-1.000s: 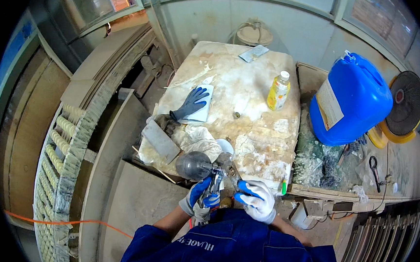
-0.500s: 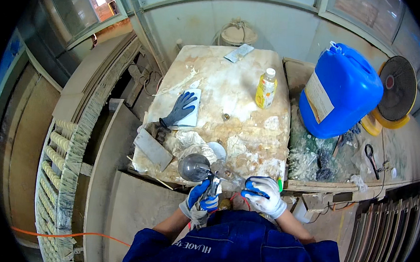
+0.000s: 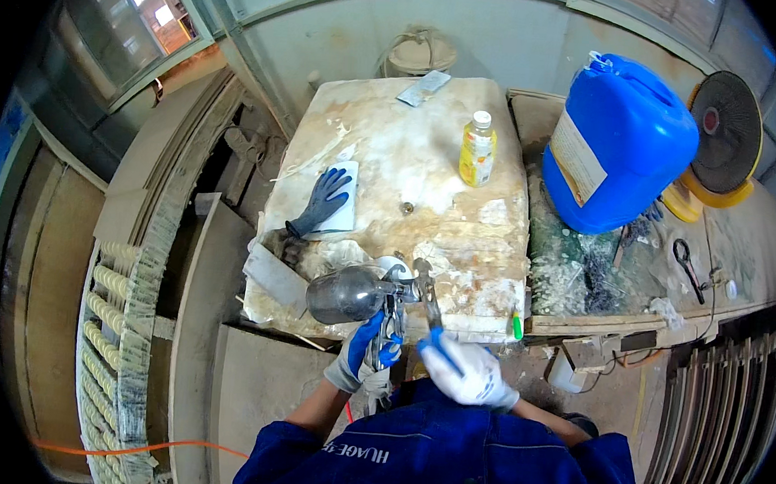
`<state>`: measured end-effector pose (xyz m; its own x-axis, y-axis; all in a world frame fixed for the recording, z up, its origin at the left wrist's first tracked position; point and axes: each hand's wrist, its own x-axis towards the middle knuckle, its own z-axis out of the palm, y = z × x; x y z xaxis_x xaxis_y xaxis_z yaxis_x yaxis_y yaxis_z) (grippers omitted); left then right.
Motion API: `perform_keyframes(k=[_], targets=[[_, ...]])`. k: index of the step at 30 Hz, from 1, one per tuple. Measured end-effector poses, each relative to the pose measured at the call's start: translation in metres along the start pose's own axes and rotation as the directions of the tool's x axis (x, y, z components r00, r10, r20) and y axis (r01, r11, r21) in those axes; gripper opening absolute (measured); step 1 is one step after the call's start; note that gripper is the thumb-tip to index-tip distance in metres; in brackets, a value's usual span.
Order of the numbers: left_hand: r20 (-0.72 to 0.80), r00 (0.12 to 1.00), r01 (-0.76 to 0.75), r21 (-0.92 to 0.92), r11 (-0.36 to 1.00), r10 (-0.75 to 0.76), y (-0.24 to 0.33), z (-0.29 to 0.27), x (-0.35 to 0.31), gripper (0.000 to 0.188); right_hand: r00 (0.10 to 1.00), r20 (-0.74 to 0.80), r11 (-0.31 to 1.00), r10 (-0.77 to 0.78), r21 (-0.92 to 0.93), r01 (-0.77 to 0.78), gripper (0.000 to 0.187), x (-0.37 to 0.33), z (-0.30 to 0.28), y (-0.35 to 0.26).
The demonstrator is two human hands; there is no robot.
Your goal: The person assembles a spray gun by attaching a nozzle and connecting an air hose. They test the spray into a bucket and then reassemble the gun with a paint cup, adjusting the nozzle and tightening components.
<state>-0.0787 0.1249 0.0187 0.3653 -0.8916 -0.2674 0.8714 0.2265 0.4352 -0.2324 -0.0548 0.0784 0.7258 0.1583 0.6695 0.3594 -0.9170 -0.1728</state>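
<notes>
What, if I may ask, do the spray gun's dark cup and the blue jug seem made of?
The dark cup looks glossy, with bright highlights: plastic or perhaps metal. The blue jug is likely smooth moulded plastic, given its rounded corners.

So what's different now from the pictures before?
The right hand has pulled back toward the body, and the metal hand tool it grips, perhaps a wrench, has swung to point more away from the person. The spray gun has turned a bit, showing more of its dark cup side-on. The left hand still holds the gun. The grey-blue work glove, yellow drink bottle and blue jerrycan stayed put.
</notes>
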Motion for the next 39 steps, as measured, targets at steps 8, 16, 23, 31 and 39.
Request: perform_keyframes(k=[8,16,23,31,39], targets=[[-0.052,0.991,0.134,0.24,0.962,-0.126,-0.023,-0.034,-0.001,0.032,0.987,0.111,0.988,0.12,-0.107,-0.108,0.042,0.117,-0.051,0.024],[-0.061,0.998,-0.012,0.018,1.0,0.013,-0.012,-0.018,-0.012,0.032,0.63,0.642,0.646,0.437,0.264,-0.716,0.036,0.033,-0.018,0.077],[-0.043,0.996,-0.079,0.062,0.995,0.082,0.006,0.001,-0.013,0.031,0.913,0.153,0.855,0.378,0.322,-0.408,0.063,0.024,-0.007,0.0],[-0.078,0.994,-0.076,-0.004,0.997,0.076,-0.026,-0.001,-0.012,0.037,0.705,-0.052,0.706,-0.707,-0.098,0.701,0.036,0.05,-0.024,0.033],[0.023,0.992,-0.122,0.478,0.87,0.127,-0.023,0.0,-0.011,0.031,0.743,0.051,0.742,-0.667,0.128,0.658,0.033,0.031,0.009,0.032]])
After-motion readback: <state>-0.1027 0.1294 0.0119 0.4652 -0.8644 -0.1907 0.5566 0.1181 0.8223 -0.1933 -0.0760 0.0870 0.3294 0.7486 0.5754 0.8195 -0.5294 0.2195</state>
